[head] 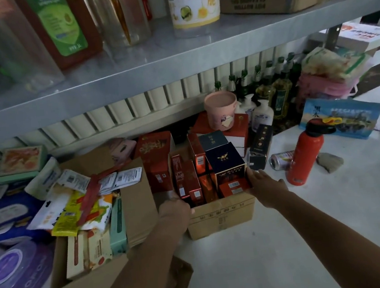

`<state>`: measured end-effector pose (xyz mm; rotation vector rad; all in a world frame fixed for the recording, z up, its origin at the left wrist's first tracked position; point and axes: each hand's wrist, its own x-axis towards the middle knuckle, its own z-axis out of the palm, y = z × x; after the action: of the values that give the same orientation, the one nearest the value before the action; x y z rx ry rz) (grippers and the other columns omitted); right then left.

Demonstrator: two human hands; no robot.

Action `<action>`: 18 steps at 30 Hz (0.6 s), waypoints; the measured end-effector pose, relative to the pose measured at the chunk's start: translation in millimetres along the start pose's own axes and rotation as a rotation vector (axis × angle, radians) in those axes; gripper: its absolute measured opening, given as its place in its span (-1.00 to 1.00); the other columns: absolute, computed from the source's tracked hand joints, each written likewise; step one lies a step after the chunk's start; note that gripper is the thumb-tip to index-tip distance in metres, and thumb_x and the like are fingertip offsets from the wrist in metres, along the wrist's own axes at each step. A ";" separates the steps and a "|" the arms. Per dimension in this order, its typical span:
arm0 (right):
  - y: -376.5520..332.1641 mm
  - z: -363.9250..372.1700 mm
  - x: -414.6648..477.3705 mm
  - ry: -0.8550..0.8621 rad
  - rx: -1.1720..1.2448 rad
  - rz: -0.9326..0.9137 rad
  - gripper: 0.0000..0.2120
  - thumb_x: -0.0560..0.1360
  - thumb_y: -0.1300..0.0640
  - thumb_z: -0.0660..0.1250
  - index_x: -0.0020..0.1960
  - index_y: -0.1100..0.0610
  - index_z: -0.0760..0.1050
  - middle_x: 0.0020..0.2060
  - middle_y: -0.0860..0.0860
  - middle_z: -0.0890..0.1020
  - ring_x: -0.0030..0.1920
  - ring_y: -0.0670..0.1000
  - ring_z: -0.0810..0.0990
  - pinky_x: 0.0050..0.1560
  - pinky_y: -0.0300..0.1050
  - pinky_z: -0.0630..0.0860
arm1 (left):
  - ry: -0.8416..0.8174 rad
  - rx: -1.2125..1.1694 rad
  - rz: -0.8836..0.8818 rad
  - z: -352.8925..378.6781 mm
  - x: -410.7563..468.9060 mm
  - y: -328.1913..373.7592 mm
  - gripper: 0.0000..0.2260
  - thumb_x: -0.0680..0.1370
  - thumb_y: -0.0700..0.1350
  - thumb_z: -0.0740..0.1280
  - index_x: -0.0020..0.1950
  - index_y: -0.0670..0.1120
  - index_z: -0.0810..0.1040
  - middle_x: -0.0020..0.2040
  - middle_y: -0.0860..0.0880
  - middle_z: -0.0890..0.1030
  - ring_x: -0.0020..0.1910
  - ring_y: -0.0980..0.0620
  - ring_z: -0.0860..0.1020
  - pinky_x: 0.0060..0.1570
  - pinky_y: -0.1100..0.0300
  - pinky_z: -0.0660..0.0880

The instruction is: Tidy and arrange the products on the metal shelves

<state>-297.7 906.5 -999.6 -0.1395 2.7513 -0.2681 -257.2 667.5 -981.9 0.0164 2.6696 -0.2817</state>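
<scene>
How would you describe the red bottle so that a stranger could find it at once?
Start at the smaller cardboard box on the floor. Just right of it stands the red bottle, upright, with a black cap. Unlike the silver can lying beside it, it is tall and plain red.

The only camera rides on my head and looks forward and down, so my forearms run up from the bottom edge to my left hand (174, 208) and right hand (263, 184) at a cardboard box (221, 216) on the floor (291, 250), close below me. Its wide lens also catches the metal shelf (162, 59) across the top, very near, seen from just above and slanting up to the right.
</scene>
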 end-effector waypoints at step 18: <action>-14.0 -31.4 -35.0 -0.070 -0.394 -0.029 -0.39 0.63 -0.20 0.02 0.58 0.04 0.00 0.49 0.03 0.27 0.52 0.10 0.18 0.39 0.24 0.26 | -0.014 -0.076 -0.027 -4.7 -6.7 -13.6 -0.36 0.61 0.15 0.19 0.56 -0.14 0.06 0.36 -0.15 0.38 0.27 -0.10 0.45 0.24 0.03 0.41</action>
<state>-276.2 902.8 -955.7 -0.2851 2.7005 0.2698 -254.0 655.3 -972.2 -0.0453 2.6663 -0.1880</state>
